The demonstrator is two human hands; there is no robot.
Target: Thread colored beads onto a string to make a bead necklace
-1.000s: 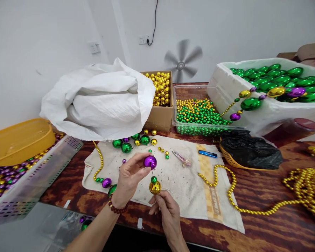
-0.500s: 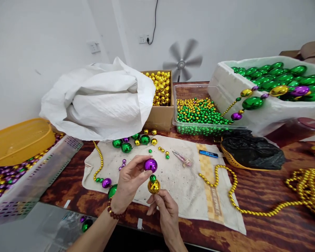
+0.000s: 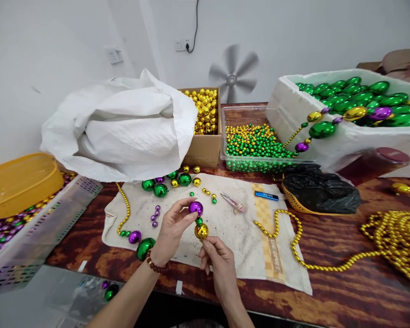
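Note:
My left hand (image 3: 172,228), with a dark red beaded bracelet on its wrist, pinches a shiny purple bead (image 3: 196,208) above the cloth. Below that bead, in a row, come a small green bead (image 3: 198,221) and a large gold bead (image 3: 201,231). My right hand (image 3: 220,262) is closed, thumb and fingertips pinching at the lower edge of the gold bead; any thread there is too fine to make out. Left of my left wrist lie a large green bead (image 3: 145,249) and a purple bead (image 3: 135,237), joined to a gold bead string (image 3: 125,200).
Small snips (image 3: 233,202) and a blue device (image 3: 266,196) lie on the cloth (image 3: 239,246). Behind stand a cardboard box (image 3: 205,148), a clear bin (image 3: 230,159) and a foam box (image 3: 283,98), all holding beads. A gold bead chain (image 3: 341,268) runs rightward.
The camera view has shifted slightly. Both hands keep their grips; the purple, green and gold beads now sit closer together and a little higher in view.

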